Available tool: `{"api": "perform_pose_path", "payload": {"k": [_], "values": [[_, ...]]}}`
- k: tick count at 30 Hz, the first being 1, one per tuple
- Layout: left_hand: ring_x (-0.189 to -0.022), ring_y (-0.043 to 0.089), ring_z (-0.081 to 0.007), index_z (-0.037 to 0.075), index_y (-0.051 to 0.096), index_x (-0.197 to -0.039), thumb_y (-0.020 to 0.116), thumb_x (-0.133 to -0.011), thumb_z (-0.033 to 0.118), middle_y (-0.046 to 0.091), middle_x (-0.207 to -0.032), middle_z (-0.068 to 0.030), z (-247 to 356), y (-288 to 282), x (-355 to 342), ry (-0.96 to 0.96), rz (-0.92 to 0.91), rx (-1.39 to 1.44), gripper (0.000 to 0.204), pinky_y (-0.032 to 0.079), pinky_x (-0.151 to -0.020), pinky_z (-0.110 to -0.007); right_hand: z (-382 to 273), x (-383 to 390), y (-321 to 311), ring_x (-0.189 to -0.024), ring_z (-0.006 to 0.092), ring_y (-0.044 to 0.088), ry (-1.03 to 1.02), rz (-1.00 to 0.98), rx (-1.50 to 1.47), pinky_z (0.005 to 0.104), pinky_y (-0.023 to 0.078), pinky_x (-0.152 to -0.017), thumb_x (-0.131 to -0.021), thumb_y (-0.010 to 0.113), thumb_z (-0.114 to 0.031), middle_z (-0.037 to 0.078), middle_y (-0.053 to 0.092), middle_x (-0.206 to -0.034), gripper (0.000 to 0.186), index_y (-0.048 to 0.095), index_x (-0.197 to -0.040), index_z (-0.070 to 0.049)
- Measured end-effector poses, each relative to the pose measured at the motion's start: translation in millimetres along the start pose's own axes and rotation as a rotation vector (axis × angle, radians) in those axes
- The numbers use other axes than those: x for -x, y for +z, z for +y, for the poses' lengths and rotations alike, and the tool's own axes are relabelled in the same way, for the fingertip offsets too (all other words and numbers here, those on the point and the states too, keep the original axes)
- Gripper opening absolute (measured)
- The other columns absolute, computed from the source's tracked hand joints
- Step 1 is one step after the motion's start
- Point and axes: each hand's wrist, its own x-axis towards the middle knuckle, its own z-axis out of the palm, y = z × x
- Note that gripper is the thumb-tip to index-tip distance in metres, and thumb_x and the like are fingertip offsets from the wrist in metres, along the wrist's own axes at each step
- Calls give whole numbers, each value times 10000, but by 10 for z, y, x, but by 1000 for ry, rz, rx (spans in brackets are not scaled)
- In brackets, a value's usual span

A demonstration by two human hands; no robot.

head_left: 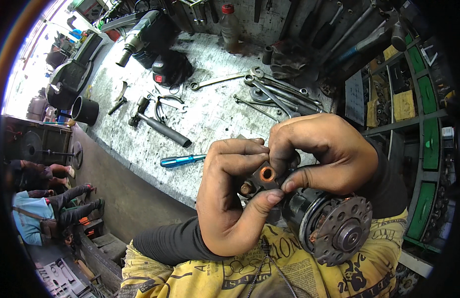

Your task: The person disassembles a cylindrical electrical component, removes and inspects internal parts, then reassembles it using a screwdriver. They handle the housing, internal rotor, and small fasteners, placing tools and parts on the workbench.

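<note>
In front of my lap, both hands meet over a small dark metal bracket (pixel 259 185) with a copper-coloured ring set in a round hole. My left hand (pixel 230 198) pinches it between thumb and fingers from the left. From the right, the thumb and curled fingers of my right hand (pixel 329 151) press on its other side, hiding part of it. Below my right hand, a dark cylindrical motor-like part (pixel 302 211) rests on my yellow patterned trousers. Its end carries a disc (pixel 345 232) pierced with holes, and copper wire shows behind the disc.
A blue-handled screwdriver (pixel 178 161), a hammer (pixel 163 131), pliers (pixel 161 107) and several wrenches (pixel 277 92) lie on the worn workbench (pixel 210 119). Farther back stand a cordless impact wrench (pixel 148 37) and a red-capped bottle (pixel 230 30). Green-fronted shelving (pixel 421 208) lines the right; a person (pixel 41 216) is at left.
</note>
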Motion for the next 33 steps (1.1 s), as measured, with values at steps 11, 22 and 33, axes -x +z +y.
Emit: {"api": "perform_pose_path", "payload": {"k": [11,22,33], "values": [[-1233,517,-397,18,495,-1175,857,-730,177,479,-1229,-225,-305,-172,65,325,-67,-32,596,462,-1003,-466,-76,-118,-36,-697,275,655,-305,-113,349,346,509,-585,-678,816,-58,90,653,-802,243,673,-874,-51],[-1235,508,-440,16,503,-1166,796,-763,30,442,-1212,-223,-306,-262,98,383,-85,-66,498,472,-1017,-527,-134,-182,18,-636,266,618,-389,-65,471,354,469,-528,-646,828,-101,78,592,-729,215,659,-764,-41],[-1188,545,-436,6,500,-1124,778,-761,10,423,-1172,-224,-391,-293,78,451,-79,-72,457,472,-1014,-556,-43,-224,32,-616,283,590,-467,-73,458,370,442,-506,-657,818,-109,85,563,-717,205,648,-748,-38]]}}
